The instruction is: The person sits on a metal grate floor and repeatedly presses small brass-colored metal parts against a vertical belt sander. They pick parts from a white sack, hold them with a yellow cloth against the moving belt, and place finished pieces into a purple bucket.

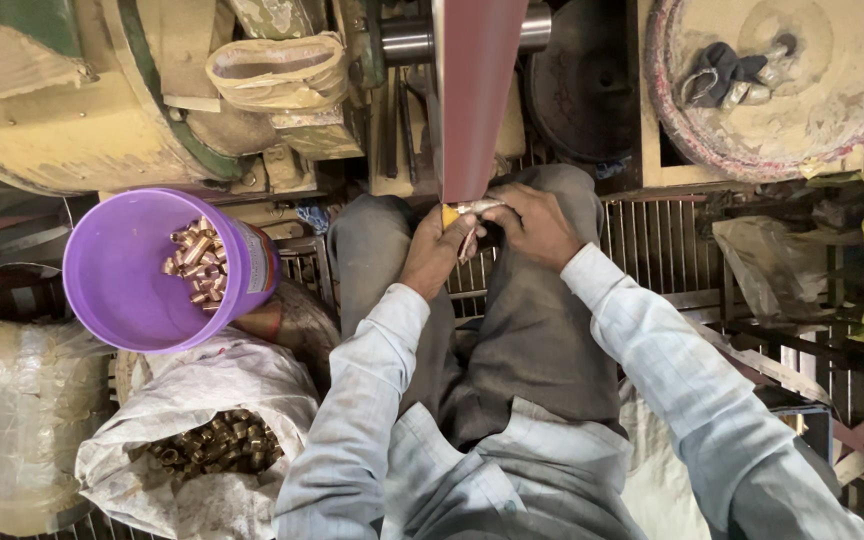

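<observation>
purple bucket (122, 290) of brass fittings (197, 265); white sack (222, 385) with more; dusty round wheel (842, 90).

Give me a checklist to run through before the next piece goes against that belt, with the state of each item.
1. Both hands on the piece: left hand and right hand grip the small brass part together: ok.
2. Part meets the red belt at its lower end: ok.
3. Fingers clear of the belt: very close: cannot tell.
4. Belt running: cannot tell.
5. Purple bucket within left reach, holding brass pieces: ok.
6. White sack of brass pieces open: ok.
</observation>
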